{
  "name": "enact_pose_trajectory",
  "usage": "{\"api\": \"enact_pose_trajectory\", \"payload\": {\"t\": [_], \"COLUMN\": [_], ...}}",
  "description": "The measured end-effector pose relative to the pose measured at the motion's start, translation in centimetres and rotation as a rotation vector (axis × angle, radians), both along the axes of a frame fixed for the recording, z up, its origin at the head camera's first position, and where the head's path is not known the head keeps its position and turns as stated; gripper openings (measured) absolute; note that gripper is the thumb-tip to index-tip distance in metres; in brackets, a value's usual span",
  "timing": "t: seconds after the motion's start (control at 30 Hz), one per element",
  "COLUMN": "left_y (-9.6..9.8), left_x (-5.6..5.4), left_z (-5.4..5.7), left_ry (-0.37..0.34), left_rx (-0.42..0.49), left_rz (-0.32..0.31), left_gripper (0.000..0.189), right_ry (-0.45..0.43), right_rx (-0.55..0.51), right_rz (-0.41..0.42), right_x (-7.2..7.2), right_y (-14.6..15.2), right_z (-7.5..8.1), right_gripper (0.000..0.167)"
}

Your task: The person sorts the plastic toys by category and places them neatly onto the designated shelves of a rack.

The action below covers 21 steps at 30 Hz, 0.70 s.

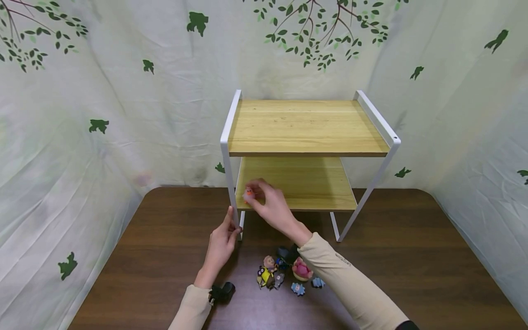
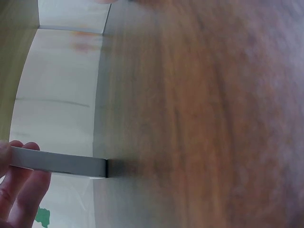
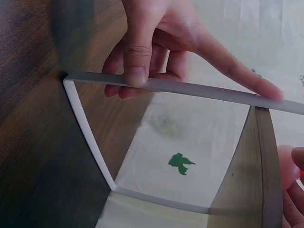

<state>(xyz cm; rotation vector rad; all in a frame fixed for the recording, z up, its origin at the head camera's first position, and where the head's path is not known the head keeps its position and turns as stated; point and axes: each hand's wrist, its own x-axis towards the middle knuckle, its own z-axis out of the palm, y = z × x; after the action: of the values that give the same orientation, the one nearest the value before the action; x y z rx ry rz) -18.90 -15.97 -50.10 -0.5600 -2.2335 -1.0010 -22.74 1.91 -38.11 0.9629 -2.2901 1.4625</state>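
A small pink figurine with an orange middle (image 1: 249, 194) is pinched between the thumb and fingers of my right hand (image 1: 273, 208). It is held at the left end of the lower wooden shelf board (image 1: 317, 183); whether it touches the board I cannot tell. My left hand (image 1: 220, 247) grips the white front-left leg (image 3: 199, 90) of the two-tier rack. In the right wrist view its thumb (image 3: 136, 76) presses the near face, other fingers curl behind, and the index finger stretches along the leg. The left wrist view shows fingertips around that same leg (image 2: 61, 162).
Several small toy figures lie grouped on the brown table (image 1: 412, 261), among them a yellow one (image 1: 265, 276), a pink one in a tan base (image 1: 302, 269) and a blue one (image 1: 298, 288). The rack's upper board (image 1: 309, 128) overhangs the lower. A leaf-printed curtain (image 1: 165, 114) stands behind.
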Motion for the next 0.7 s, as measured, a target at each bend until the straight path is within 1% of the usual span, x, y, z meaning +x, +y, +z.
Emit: {"api": "enact_pose_trajectory", "payload": {"t": [0.4,0.7], "left_y": [-0.03,-0.08], "left_x": [-0.04,0.05], "left_z": [-0.08,-0.04], "left_ry": [0.002,-0.008], "left_rx": [-0.002,-0.008], "left_rz": [0.001,0.011], "left_gripper": [0.112,0.112], "right_ry": [-0.021,-0.028], "right_rx": [0.024,0.010], "right_rz": [0.004,0.013], "right_x": [-0.17,0.01], "right_y": [-0.09,0.08], "right_z": [-0.05,0.08], "right_gripper": [0.028,0.031]}}
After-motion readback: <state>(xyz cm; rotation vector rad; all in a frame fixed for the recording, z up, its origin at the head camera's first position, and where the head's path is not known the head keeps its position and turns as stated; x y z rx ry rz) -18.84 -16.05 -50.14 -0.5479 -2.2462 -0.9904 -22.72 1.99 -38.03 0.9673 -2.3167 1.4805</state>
